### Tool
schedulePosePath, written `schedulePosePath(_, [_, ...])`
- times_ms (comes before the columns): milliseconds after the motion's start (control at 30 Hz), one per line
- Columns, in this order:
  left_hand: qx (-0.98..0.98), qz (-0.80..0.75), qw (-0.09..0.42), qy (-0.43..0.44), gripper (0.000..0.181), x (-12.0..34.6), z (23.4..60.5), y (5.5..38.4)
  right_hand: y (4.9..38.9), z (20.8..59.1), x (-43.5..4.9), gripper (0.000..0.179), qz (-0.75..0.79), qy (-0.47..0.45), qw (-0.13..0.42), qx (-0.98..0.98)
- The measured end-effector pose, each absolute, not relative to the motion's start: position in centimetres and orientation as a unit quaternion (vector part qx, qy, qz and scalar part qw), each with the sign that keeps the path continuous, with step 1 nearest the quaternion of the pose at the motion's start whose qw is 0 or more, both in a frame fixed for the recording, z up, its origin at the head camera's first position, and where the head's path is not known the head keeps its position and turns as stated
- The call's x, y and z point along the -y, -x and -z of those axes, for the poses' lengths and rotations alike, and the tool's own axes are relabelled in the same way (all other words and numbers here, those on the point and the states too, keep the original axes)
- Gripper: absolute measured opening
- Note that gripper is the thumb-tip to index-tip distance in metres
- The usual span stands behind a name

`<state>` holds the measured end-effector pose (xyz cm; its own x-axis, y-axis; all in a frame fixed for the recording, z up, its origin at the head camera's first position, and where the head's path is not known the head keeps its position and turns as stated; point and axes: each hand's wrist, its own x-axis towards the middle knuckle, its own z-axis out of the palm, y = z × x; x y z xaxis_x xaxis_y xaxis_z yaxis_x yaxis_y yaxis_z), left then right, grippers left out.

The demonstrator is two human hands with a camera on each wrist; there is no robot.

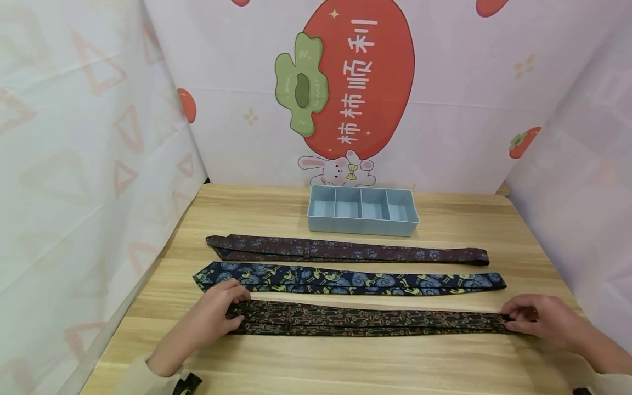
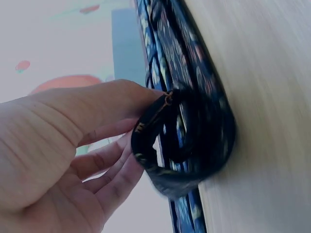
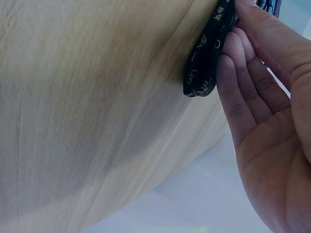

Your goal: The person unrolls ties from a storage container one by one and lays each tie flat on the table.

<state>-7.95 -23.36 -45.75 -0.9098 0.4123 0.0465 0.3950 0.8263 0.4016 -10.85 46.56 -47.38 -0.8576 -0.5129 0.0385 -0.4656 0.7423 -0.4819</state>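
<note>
Nearest the person lies a black necktie (image 1: 365, 322) with a small brownish pattern, folded lengthwise and stretched from side to side. The left hand (image 1: 217, 310) pinches its left end between thumb and fingers. In the left wrist view that end of the tie (image 2: 221, 141) curls over into a loop. At the other end the right hand (image 1: 550, 321) grips the tie, with a short folded tip (image 3: 200, 73) showing beyond the fingers in the right wrist view. Just behind lies a navy tie (image 1: 365, 280) with blue and yellow figures, its left end close to the left hand.
Farther back, a dark maroon floral tie (image 1: 365, 252) runs parallel to the others. Behind it stands a light blue tray (image 1: 362, 225) with several compartments. All rest on a wooden table (image 1: 345, 367), with printed cloth (image 1: 237, 137) hanging at the back and sides.
</note>
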Motion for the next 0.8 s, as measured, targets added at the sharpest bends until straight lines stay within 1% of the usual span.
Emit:
schedulePosePath(167, [-0.951, -0.239, 0.05, -0.188, 0.033, 25.3, 45.9, 8.0, 10.7, 47.4, -46.7, 0.026, 0.241, 0.259, 0.042, -0.934])
schedulePosePath(233, [-0.949, -0.248, 0.054, -0.186, 0.032, 25.8, 45.9, 7.9, 10.7, 47.4, -46.7, 0.027, 0.239, 0.259, 0.039, -0.935])
schedulePosePath(333, [-0.947, -0.249, 0.037, -0.197, 0.032, 25.7, 45.6, 7.8, 10.8, 47.4, -46.7, 0.028, 0.236, 0.263, 0.032, -0.935])
schedulePosePath(500, [-0.938, -0.252, 0.005, -0.24, 0.032, 23.4, 44.1, 7.6, 10.7, 47.4, -46.7, 0.025, 0.238, 0.266, 0.031, -0.934])
schedulePosePath(633, [-0.936, -0.239, 0.027, -0.257, 0.033, 21.9, 43.9, 7.9, 10.6, 47.3, -46.6, 0.025, 0.248, 0.259, 0.043, -0.933])
schedulePosePath(733, [-0.939, -0.23, 0.049, -0.251, 0.032, 21.9, 44.5, 8.3, 10.5, 47.3, -46.5, 0.025, 0.25, 0.259, 0.044, -0.932])
schedulePosePath(800, [-0.941, -0.229, 0.049, -0.243, 0.032, 22.5, 45.2, 8.5, 10.4, 47.3, -46.5, 0.023, 0.246, 0.261, 0.04, -0.933])
